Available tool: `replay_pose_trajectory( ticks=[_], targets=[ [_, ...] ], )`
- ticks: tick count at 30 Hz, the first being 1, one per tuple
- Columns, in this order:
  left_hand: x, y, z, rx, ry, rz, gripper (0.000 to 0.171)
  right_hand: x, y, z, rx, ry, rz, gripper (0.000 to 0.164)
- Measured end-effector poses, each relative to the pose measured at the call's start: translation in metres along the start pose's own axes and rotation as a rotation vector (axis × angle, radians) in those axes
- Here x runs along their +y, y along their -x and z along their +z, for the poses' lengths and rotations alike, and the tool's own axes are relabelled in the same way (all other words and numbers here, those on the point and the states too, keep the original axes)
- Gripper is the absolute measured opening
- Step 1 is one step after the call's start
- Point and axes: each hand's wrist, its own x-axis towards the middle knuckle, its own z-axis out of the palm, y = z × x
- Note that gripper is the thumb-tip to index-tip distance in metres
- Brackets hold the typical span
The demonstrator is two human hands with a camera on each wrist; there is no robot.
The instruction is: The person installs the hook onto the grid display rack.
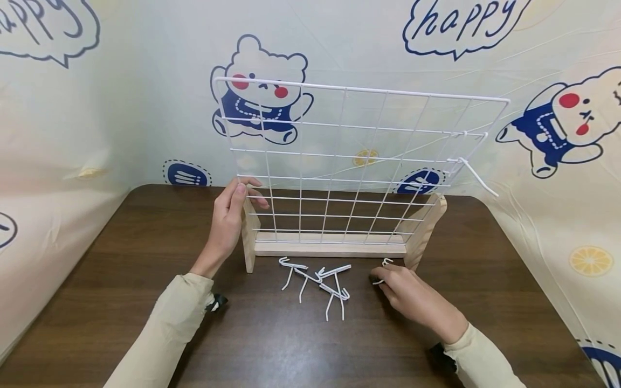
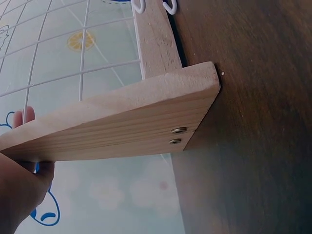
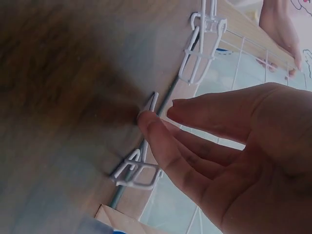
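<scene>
A rack with a white wire grid (image 1: 339,145) stands in a wooden frame (image 1: 330,249). My left hand (image 1: 228,221) grips the left wooden side panel (image 2: 122,122) near its top, with fingertips reaching the inner side by the grid wires. My right hand (image 1: 417,296) is low at the frame's front right, fingertips at a white wire hook (image 3: 139,178) lying on the table. In the right wrist view the thumb stands apart from the index finger, which touches or covers part of the hook. One white hook (image 1: 477,175) hangs on the grid's right side.
Several more white wire hooks (image 1: 320,280) lie in a loose cluster on the dark wooden table (image 1: 271,345), in front of the frame. A patterned cloth backdrop (image 1: 160,97) surrounds the table at the back and sides.
</scene>
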Motion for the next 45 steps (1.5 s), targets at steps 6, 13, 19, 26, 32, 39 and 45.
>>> replay_pose_trajectory(
  ticks=[6,13,19,26,32,39,45],
  targets=[
    [-0.002,0.002,0.0,0.002,-0.002,-0.006,0.038,-0.002,0.001,0.005,0.012,0.008,-0.012,0.027],
    [-0.003,0.003,0.001,0.002,0.004,-0.008,0.038,-0.006,0.004,0.011,0.034,0.18,-0.014,0.027],
    [-0.004,0.003,0.002,0.003,0.005,-0.006,0.038,-0.014,0.007,0.02,0.096,0.322,-0.022,0.027],
    [-0.003,0.003,0.002,0.004,-0.003,0.003,0.037,-0.015,0.007,0.02,0.092,0.352,-0.046,0.025],
    [-0.002,0.002,0.002,0.002,-0.002,0.007,0.037,-0.013,0.006,0.014,0.099,0.329,-0.061,0.023],
    [0.0,-0.001,0.002,0.003,-0.007,-0.001,0.038,-0.004,-0.001,0.003,0.108,0.082,-0.096,0.017],
    [0.0,0.0,0.001,0.005,-0.007,-0.006,0.038,0.0,-0.006,0.0,0.15,-0.024,-0.108,0.013]
  ],
)
